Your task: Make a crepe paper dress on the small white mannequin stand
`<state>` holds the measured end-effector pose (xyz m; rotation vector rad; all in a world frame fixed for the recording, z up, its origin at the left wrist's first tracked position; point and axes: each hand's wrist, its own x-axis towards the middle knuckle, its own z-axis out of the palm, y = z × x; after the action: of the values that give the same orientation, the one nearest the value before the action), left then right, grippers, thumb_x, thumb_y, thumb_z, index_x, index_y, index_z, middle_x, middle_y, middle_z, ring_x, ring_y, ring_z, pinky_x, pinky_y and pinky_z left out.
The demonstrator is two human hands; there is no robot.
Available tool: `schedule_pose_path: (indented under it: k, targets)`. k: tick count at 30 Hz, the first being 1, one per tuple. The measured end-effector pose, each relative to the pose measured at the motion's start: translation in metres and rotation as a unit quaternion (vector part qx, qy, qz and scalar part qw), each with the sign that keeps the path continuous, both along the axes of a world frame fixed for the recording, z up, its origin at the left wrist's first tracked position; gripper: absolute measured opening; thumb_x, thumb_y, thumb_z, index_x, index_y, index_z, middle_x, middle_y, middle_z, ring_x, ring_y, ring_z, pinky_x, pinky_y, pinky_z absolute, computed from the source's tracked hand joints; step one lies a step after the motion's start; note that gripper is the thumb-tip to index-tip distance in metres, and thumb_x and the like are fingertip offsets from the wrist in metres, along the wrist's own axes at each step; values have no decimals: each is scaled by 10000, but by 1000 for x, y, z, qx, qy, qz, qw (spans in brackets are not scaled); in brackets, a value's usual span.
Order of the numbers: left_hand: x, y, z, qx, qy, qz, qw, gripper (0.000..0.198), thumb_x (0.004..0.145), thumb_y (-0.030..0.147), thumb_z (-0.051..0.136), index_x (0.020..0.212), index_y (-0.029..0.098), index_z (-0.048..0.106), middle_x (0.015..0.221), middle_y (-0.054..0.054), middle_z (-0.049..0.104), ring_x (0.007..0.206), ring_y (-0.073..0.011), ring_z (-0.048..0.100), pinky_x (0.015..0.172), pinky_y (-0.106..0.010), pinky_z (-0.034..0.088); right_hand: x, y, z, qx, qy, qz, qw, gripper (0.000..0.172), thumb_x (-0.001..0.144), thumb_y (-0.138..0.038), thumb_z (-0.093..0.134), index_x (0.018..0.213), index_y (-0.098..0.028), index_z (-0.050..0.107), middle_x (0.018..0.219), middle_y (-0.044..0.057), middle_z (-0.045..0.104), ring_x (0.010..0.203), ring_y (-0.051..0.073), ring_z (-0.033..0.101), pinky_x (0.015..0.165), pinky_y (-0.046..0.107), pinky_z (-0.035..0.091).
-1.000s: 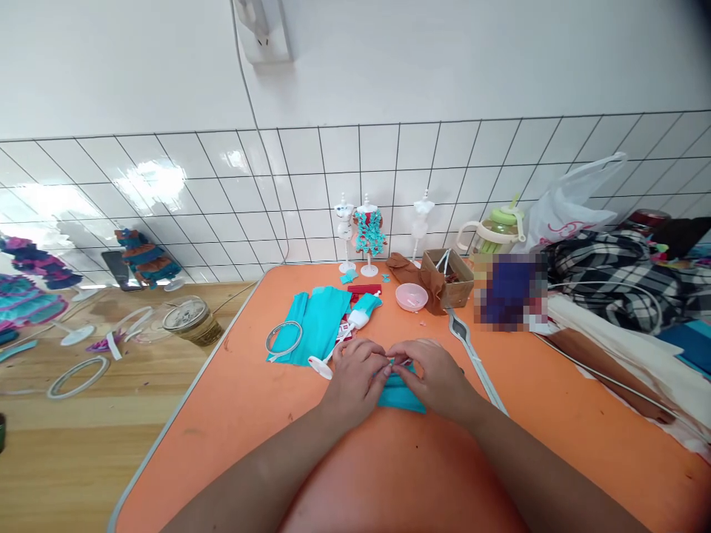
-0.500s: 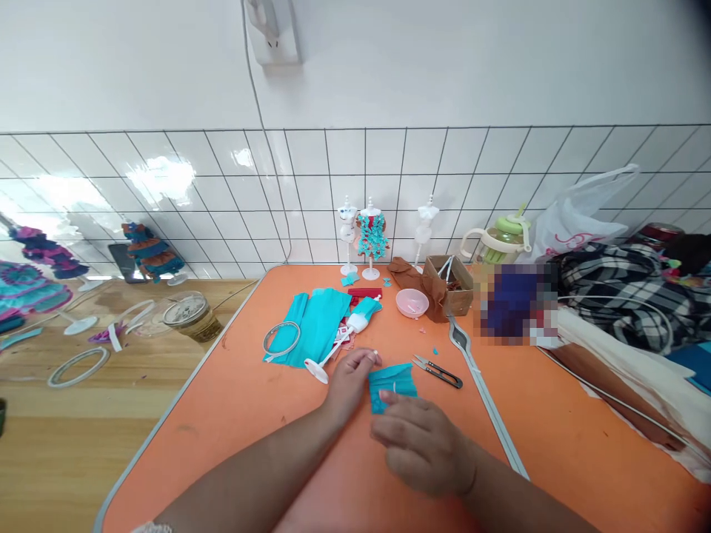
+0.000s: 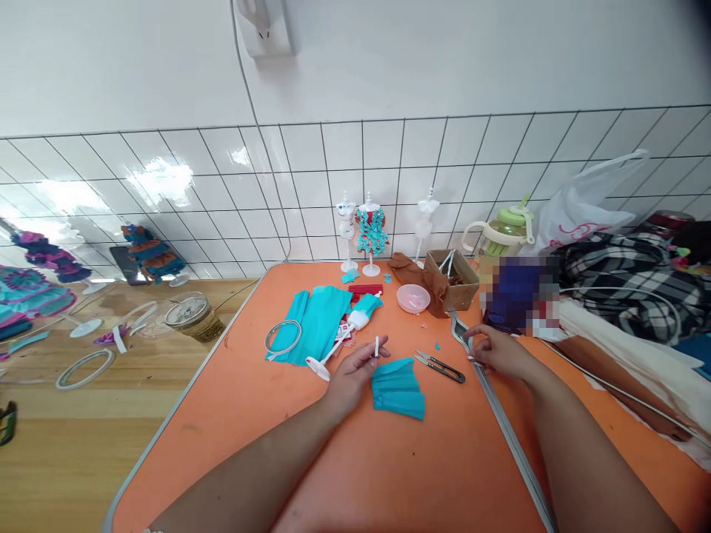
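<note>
My left hand (image 3: pixel 351 376) is over the middle of the orange table, with a small white strip (image 3: pixel 377 346) held upright at its fingers. Just right of it lies a pleated teal cloth piece (image 3: pixel 397 391), flat on the table with neither hand gripping it. My right hand (image 3: pixel 496 349) is at the grey seam strip (image 3: pixel 508 418), its thumb and fingertips together beside a dark slot. Whatever those fingertips hold, if anything, is too small to make out. Black thread snips (image 3: pixel 441 366) lie between the cloth and my right hand.
A larger teal cloth (image 3: pixel 316 326) lies behind left with a metal ring (image 3: pixel 283 337) and a tipped white mannequin (image 3: pixel 355 320). Farther back stand small mannequins (image 3: pixel 371 233), a pink bowl (image 3: pixel 413 298) and a cardboard box (image 3: pixel 461 285). Plaid cloth (image 3: pixel 605 277) fills the right.
My right hand has moved from above the pleated teal cloth rightward to the grey seam strip. The cloth now lies uncovered. My left hand stays close by, its white strip showing more upright.
</note>
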<state>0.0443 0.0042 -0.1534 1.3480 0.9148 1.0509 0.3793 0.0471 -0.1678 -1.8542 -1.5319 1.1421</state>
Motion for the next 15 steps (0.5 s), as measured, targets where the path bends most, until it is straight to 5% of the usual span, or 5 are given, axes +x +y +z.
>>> schedule_pose_path:
  k: [5,10,15]
  targets:
    - [-1,-2,3,3,13,4,1000,424,865,369,577,1259,216,621,1017,-77,668,1088,-261,562,988,-421,408,0,-2,3,-36,19,-15,999,421,676,-250,676,1081,-185,583,683,-15,593,517,132,556,466,249,463]
    - [0,-4,0,-1,-8,-24,1000,483,849,400,614,1289,203,593,983,-83,668,1014,-245,591,932,-394,434,-4,-12,29,-42,105,16,993,586,706,-331,705,1232,-133,540,635,-10,628,479,111,513,463,245,442]
    - [7,-7,1,-13,-95,-57,994,907,808,350,703,1519,283,144,1067,-88,678,1071,-234,613,928,-379,445,-56,-31,54,-42,213,134,967,704,754,-377,692,1388,-234,421,992,62,734,452,78,531,474,251,481]
